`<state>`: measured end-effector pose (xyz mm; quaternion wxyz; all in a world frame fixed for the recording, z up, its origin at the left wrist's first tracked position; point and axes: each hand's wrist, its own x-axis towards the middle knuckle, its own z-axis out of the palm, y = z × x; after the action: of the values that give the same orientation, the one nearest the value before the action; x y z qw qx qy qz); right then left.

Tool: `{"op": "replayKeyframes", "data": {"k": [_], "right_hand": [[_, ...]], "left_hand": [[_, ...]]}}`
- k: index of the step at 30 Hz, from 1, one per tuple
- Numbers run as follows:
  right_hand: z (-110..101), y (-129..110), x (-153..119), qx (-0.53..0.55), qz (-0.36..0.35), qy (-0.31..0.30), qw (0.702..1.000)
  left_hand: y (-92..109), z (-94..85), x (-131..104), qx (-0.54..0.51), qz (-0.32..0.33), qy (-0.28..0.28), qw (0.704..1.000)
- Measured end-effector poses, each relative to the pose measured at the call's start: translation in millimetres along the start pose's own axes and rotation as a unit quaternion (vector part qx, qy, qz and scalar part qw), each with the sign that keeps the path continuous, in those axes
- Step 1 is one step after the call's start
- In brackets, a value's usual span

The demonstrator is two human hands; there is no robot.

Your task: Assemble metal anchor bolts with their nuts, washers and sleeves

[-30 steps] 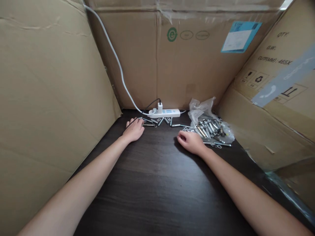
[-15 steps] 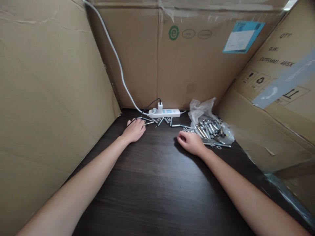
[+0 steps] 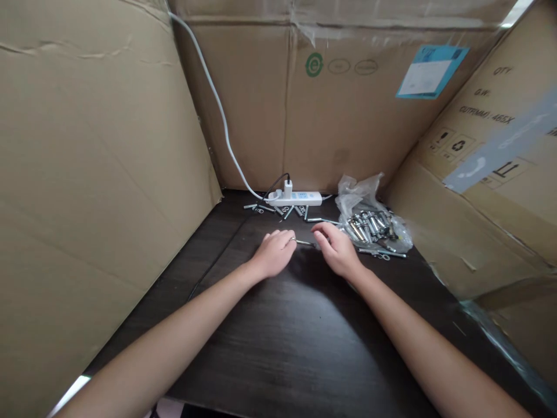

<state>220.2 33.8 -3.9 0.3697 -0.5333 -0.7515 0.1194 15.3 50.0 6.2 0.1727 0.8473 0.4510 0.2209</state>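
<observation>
My left hand (image 3: 275,253) is closed on a slim metal bolt (image 3: 303,242), whose shaft points out to the right from between the fingers. Just past the bolt's far end is my right hand (image 3: 336,248), thumb and fingers curved with a gap between them. I see nothing held in it, though its palm is hidden. Beyond it, a clear plastic bag (image 3: 359,188) spills a heap of metal bolts (image 3: 369,225). Loose bolts (image 3: 289,212) and washers (image 3: 260,211) lie in a row behind my hands. A few more washers (image 3: 384,257) sit right of my right hand.
A white power strip (image 3: 304,199) with a plugged-in charger (image 3: 288,188) stands at the back of the dark table (image 3: 278,348). A white cable (image 3: 217,107) climbs left from it. A black cord (image 3: 217,258) runs under my left forearm. Cardboard (image 3: 252,104) walls enclose three sides.
My left hand has moved right and nearer, bringing the bolt from the back row towards my right hand. My right hand has turned and its fingers have spread. The view has shifted slightly.
</observation>
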Motion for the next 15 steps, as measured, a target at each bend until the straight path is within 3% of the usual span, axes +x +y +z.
{"op": "replayKeyframes", "data": {"k": [3,7,11,15], "right_hand": [[0,-28,-9,0.005,0.006,-0.038,0.999],[7,-53,-25,-0.032,0.066,-0.078,0.994],[11,-60,-38,-0.059,0.078,-0.074,0.992],[8,-56,-46,-0.029,0.073,-0.069,0.995]], "left_hand": [[21,7.2,-3,-0.192,-0.036,0.016,0.981],[30,9.5,-9,-0.421,-0.108,0.015,0.900],[25,8.6,-18,-0.497,-0.117,-0.025,0.860],[16,8.2,-23,-0.583,-0.134,-0.011,0.801]]}}
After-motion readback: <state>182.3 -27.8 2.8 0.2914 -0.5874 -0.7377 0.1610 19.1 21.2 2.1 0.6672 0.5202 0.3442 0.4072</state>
